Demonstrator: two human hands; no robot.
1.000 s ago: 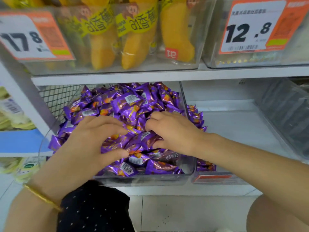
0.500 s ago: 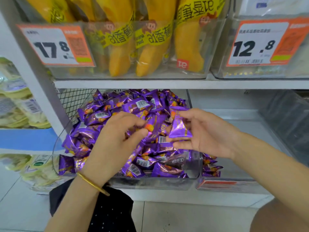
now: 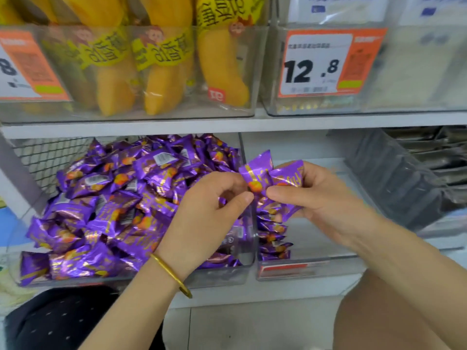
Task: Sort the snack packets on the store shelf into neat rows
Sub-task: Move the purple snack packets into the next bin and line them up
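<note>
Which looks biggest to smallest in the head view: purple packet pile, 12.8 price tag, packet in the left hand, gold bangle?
1. purple packet pile
2. 12.8 price tag
3. packet pinched by the left hand
4. gold bangle, thin but nearer the camera, so the last two are unsure.

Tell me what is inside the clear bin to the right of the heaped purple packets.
In the clear bin, a row of purple packets runs along its left wall. The right hand and its held packets cover the bin's back, so what lies there cannot be seen.
</note>
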